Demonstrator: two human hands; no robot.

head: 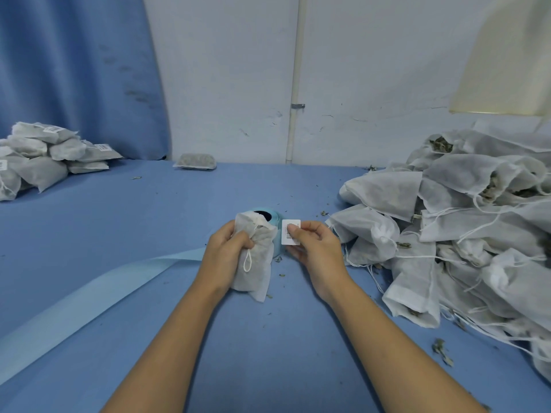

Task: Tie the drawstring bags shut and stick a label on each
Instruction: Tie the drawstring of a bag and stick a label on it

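Gripping a white mesh drawstring bag [256, 263] round its gathered neck, the person's left hand [225, 248] curls its fingers into the cloth just in front of a light-blue label roll [277, 222]. The bag's long axis runs away from the person. Its cinched mouth points at the roll and overlaps it, and its flat bottom points back toward the wrist. A loop of white drawstring [247, 262] hangs down the bag's front.

The roll stands on a blue table cover [268, 338] flecked with dried herb crumbs [442, 350]. A pale blue backing strip [89, 299] trails from the roll toward the near left. Right of the roll lies a large heap of untied bags [462, 234], several with open mouths showing dried leaves. Far to the left of the roll sits a stack of labelled bags [44, 153]. Beyond the roll one filled bag [195, 160] lies against the foot of a scuffed white wall [357, 70], which carries an upright white pipe [295, 84]. A blue curtain [74, 70] hangs left of the pipe.

Just right of the roll, the right hand [313, 248] pinches a small white barcode label [290, 232] between thumb and forefinger, the other fingers loosely bent beneath. The label's printed face is turned toward the camera and sits just beside the bag, with no clear contact between the two.
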